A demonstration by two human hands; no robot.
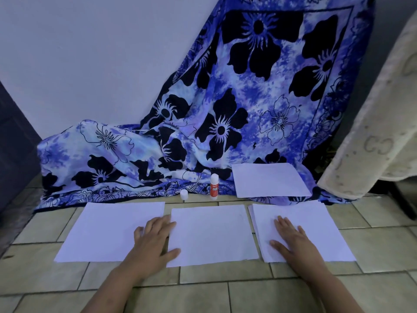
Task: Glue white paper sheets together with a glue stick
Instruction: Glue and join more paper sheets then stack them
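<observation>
Paper sheets [212, 236]: white, flat rectangles | glue stick [214, 186]: upright cylinder | floor [203, 290]: tiled

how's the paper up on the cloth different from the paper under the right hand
The paper on the cloth lies on the blue flowered cloth; the paper under the right hand lies on the tiled floor. Nothing touches the first; the right hand rests flat on the second. The second shows layered edges like a stack; the first looks single. Both are white rectangles.
</observation>
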